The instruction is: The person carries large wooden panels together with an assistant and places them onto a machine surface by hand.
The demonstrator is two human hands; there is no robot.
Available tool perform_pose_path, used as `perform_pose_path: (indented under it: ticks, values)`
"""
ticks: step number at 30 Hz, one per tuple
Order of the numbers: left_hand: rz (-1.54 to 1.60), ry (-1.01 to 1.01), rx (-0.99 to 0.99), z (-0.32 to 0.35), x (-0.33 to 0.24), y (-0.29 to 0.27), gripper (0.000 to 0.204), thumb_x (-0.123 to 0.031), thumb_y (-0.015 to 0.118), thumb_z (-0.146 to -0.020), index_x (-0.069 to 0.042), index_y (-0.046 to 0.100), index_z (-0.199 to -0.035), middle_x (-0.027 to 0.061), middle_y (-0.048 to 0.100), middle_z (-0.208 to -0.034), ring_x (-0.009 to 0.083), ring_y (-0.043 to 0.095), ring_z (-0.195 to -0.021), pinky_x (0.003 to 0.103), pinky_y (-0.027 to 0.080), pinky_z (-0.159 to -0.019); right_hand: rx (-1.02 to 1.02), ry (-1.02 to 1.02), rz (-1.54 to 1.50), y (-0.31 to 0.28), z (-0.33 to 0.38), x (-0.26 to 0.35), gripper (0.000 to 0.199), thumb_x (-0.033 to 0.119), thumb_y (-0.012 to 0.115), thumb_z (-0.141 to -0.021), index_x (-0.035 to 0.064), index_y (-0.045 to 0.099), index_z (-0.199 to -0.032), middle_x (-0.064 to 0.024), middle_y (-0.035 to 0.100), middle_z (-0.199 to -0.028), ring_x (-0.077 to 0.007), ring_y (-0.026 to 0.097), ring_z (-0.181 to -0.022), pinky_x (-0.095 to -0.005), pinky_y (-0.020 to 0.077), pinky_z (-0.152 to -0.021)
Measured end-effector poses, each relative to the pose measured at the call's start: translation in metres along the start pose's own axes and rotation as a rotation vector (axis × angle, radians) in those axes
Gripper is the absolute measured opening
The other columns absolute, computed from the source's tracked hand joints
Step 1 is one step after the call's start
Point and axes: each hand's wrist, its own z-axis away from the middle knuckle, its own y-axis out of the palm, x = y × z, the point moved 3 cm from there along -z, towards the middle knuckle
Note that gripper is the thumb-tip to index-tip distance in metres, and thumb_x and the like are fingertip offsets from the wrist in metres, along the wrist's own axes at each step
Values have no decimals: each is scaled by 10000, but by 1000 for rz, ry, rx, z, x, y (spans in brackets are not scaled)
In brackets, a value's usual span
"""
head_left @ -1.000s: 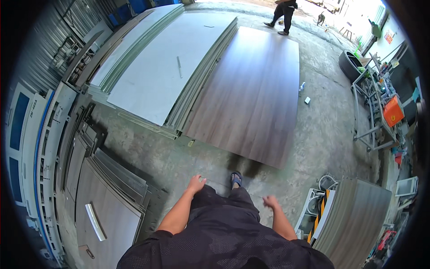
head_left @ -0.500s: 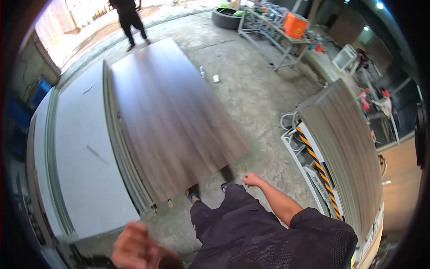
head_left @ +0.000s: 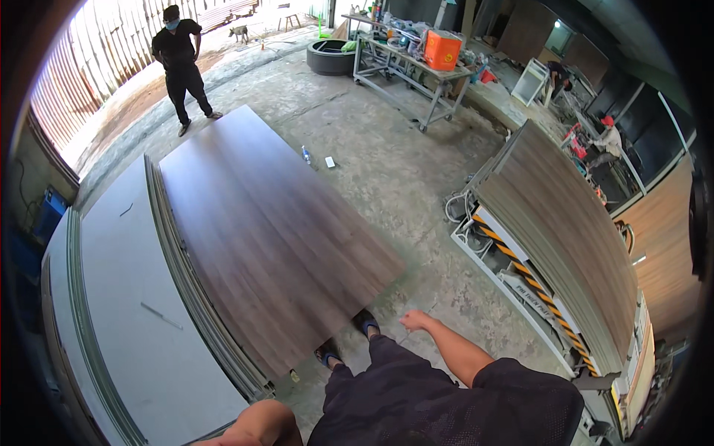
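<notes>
Workshop floor, items as seen from beside the person standing at the panel stacks.

Right hand (head_left: 416,321): held out to the side at hip level, empty, grip loosely curled with nothing in it; it hangs over bare concrete floor (head_left: 387,171), just off the near corner of the brown board.

Left hand: only a forearm or elbow shows at the lower edge; the hand itself is out of sight, so its grip cannot be told.

Brown wood-grain board (head_left: 260,230): large, lying flat on top of a low stack, its near edge at the person's shoes (head_left: 366,322).

Grey-white sheets (head_left: 111,297): a second, wider stack lying flat just beside the brown board on the person's left, edges stepped.

Leaning panels (head_left: 565,245): wood-grain sheets tilted on a rack with yellow-and-black striped rails, to the person's right, apart from the floor stacks.

Metal desk (head_left: 405,63): at the far side, carrying an orange box (head_left: 442,48) and assorted clutter; a dark tyre (head_left: 331,56) lies beside it.

Other people: one in dark clothes (head_left: 181,63) standing at the far end of the brown board; another in a red cap (head_left: 608,137) at far right.
</notes>
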Motion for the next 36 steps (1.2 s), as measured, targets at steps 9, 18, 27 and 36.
perform_pose_path:
  ticks: [9,18,27,36]
  values:
    - [159,269,-313,38,80,-16,101,-187,588,-947,-131,612,-867,-43,405,-623,104,341,-531,316,289,-619,41,8,-168,18,-7,-15,407,378,584,-908,-15,688,-907,-120,726,-815,-202,700,-677,-350,559,-670]
    - [-36,-413,-716,199,133,-109,193,-251,690,-901,-153,532,-953,-47,378,-532,92,306,-491,282,286,-588,116,-57,53,86,-89,-43,361,334,605,-892,-16,695,-895,-117,719,-774,-196,684,-625,-351,538,-597]
    - [-447,-1713,-1767,844,109,-229,451,-471,555,-988,-53,532,-1155,36,555,-859,156,566,-735,349,503,-652,254,253,-749,167,-298,-30,398,365,543,-995,-4,580,-1139,-154,713,-911,-220,696,-709,-319,560,-607]
    - [-323,-2113,-1946,1219,62,-315,1037,-716,527,-884,16,171,-1526,198,462,-1422,331,538,-1249,535,492,-989,61,486,-1140,266,-565,-101,776,467,548,-978,-123,299,-1416,-324,546,-1273,-391,617,-1122,-469,573,-874]
